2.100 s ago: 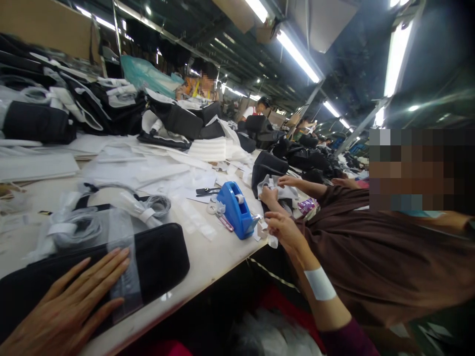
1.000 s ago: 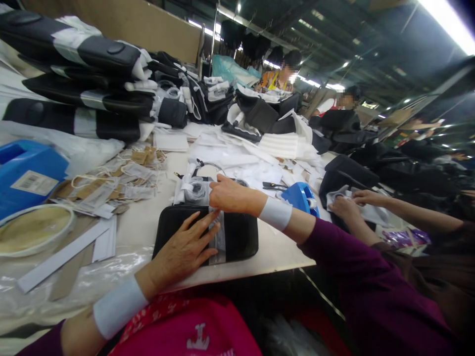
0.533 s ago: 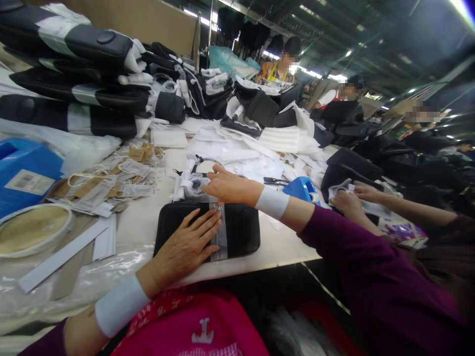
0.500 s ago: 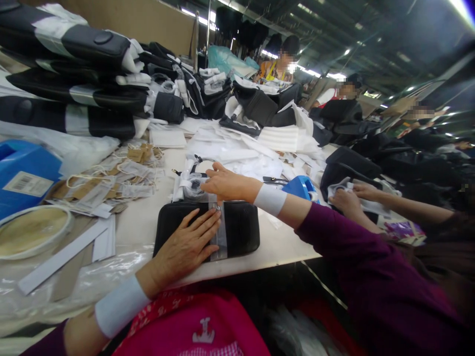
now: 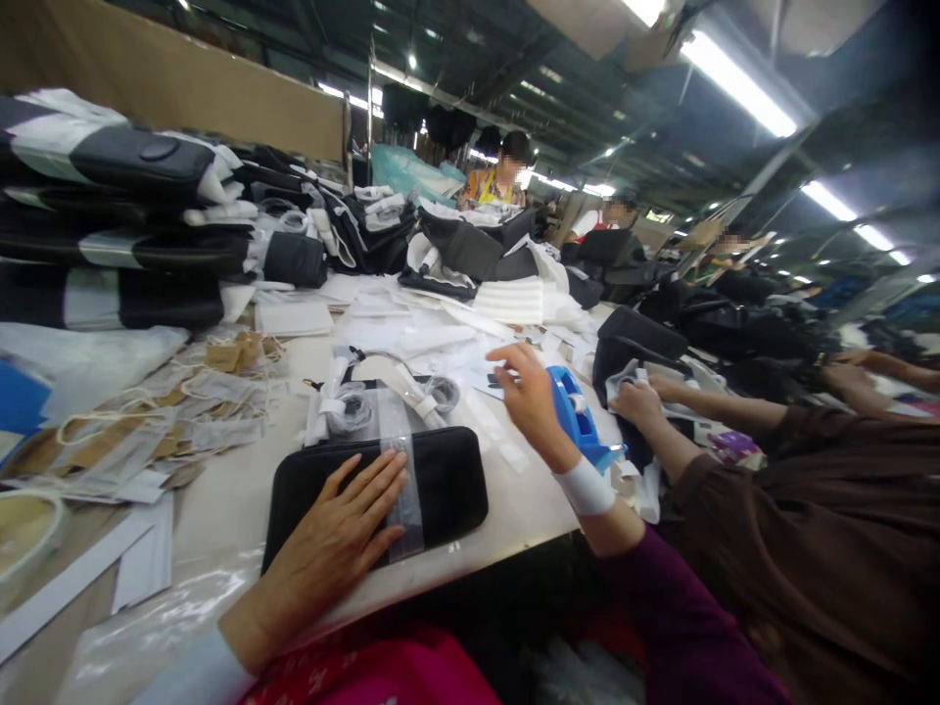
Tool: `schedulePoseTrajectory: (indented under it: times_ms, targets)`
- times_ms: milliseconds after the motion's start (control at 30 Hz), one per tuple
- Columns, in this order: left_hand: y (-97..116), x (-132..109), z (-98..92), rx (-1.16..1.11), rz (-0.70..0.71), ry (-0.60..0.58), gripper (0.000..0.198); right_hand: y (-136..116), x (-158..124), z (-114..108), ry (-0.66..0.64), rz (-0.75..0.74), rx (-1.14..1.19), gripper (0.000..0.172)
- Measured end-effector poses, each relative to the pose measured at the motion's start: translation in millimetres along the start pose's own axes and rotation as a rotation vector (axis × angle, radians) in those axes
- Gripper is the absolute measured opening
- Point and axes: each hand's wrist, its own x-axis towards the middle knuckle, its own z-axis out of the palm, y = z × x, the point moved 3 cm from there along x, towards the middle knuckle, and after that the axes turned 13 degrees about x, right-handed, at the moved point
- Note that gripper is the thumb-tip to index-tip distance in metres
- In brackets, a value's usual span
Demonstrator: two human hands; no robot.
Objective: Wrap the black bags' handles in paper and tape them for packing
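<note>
My left hand (image 5: 342,514) lies flat on a black bag (image 5: 449,485), its fingers spread out. A clear strip of tape (image 5: 403,504) runs across the bag beside my fingertips and up over the wrapped straps (image 5: 349,406) behind it. My right hand (image 5: 530,397) is raised over the table, its fingers loosely bent and apart, and I see nothing held in it. Close to its right stands a blue tape dispenser (image 5: 577,416).
At left lie loose paper tags (image 5: 220,392) and white card strips (image 5: 139,558). Stacked black bags (image 5: 147,250) rise behind them. White padding (image 5: 506,299) covers the table's back. On the right, a co-worker's hands (image 5: 638,397) handle dark fabric beside the dispenser.
My right hand has moved right, away from the straps behind the bag, toward the blue dispenser. My left hand stays on the bag. The view has turned to the right.
</note>
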Motion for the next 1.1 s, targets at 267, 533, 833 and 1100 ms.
schedulePoseTrajectory:
  times_ms: [267,533,833,1100]
  targets:
    - [-2.6,0.7,13.4,-0.034,0.006,0.14,0.06,87.6,-87.6,-167.9,0.177,0.717,0.033,0.025]
    - [-5.4,0.0,17.8,-0.016,0.026,0.132,0.06,97.6,-94.7,-153.6,0.198,0.862,0.314,0.031]
    - [-6.8,-5.4,31.3,-0.046,-0.002,0.077,0.066,75.2,-129.3,-176.0,0.261,0.892,0.311,0.038]
    - [-5.5,-2.2,25.3,-0.075,-0.027,0.089,0.061,55.0,-166.7,-160.1,0.05,0.911,-0.099,0.024]
